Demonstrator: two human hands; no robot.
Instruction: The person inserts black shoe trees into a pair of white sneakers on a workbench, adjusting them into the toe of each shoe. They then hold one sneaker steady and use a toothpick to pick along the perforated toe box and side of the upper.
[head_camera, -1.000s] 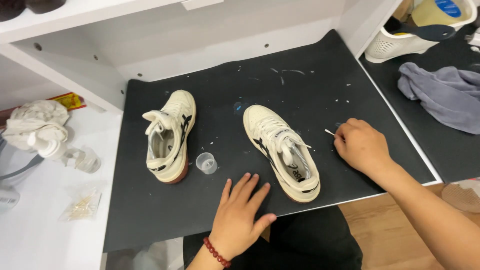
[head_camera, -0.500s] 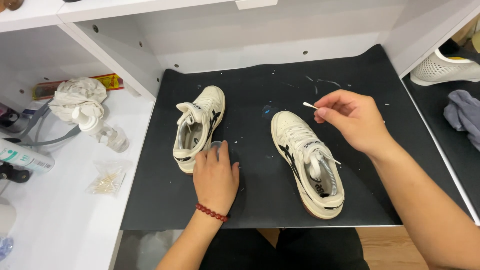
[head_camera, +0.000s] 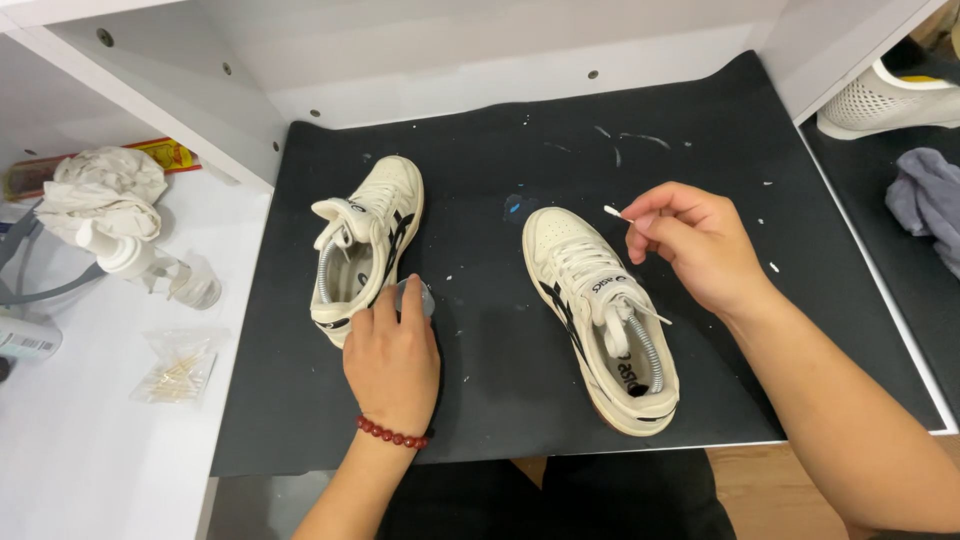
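Left hand (head_camera: 392, 352) grips small clear cup (head_camera: 415, 297); right hand (head_camera: 695, 243) pinches cotton swab (head_camera: 618, 213).

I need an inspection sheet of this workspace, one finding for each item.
Surface: black mat with white specks.
Job's things: cotton swab; small clear cup, partly covered; two cream sneakers.
Clutter: crumpled cloth, spray bottle, bag of swabs, grey cloth.
Hands: left hand on cup; right hand pinches swab.
Cables: grey cord at left edge.
Surroundings: white shelf walls, another shoe.
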